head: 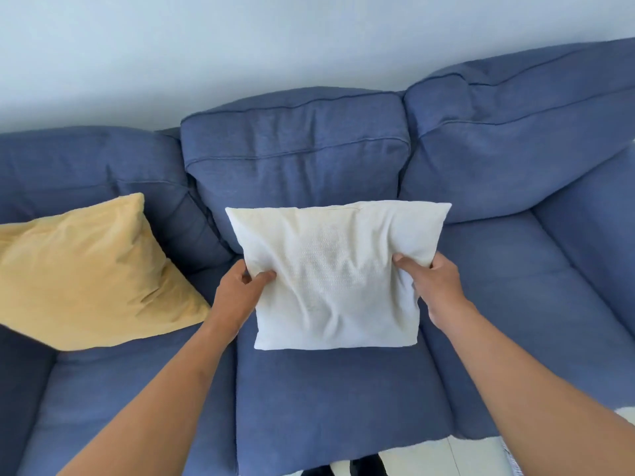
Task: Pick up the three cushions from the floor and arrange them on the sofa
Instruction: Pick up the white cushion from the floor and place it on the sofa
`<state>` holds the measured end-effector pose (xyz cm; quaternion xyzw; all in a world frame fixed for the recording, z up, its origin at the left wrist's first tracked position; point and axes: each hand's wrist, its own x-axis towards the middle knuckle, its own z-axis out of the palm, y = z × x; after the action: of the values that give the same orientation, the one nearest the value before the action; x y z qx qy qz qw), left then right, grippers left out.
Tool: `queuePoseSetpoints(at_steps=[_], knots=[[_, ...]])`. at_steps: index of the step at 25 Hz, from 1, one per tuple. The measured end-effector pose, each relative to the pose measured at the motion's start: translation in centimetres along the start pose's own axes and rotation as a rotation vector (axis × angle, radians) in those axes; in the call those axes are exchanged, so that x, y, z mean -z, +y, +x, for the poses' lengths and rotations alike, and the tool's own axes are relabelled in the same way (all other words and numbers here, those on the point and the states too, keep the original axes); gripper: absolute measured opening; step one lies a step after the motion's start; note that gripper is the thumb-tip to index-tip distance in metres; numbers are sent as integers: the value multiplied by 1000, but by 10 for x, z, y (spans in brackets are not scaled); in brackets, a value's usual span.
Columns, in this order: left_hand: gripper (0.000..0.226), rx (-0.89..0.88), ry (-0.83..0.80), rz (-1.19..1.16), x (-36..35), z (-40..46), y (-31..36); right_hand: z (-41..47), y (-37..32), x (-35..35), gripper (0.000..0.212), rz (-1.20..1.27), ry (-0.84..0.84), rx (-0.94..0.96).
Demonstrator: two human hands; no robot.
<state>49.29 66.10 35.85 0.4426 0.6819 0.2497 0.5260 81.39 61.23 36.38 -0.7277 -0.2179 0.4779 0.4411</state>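
Note:
A white cushion (335, 273) stands on the middle seat of the blue sofa (309, 400), leaning towards the middle back pillow. My left hand (240, 293) grips its left edge and my right hand (434, 281) grips its right edge, thumbs pressed into the front fabric. A yellow cushion (89, 273) lies tilted on the left seat against the left back pillow, apart from both hands. A third cushion is not in view.
The sofa's right seat (522, 304) and right back pillow (515, 132) are bare. A pale wall (240, 46) rises behind the sofa. A strip of light floor (429, 455) shows below the seat's front edge.

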Motion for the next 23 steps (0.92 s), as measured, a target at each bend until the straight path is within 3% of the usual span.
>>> queuePoseSetpoints(at_steps=[8, 14, 19, 23], knots=[[36, 15, 152, -29, -4, 94, -1, 119, -17, -58, 29, -85, -65, 17], [17, 217, 169, 27, -18, 148, -31, 181, 22, -84, 35, -203, -84, -154], [39, 105, 256, -240, -10, 170, 2, 196, 1, -87, 25, -84, 40, -66], [3, 65, 298, -290, 2, 184, 26, 210, -31, -89, 4, -61, 30, 74]])
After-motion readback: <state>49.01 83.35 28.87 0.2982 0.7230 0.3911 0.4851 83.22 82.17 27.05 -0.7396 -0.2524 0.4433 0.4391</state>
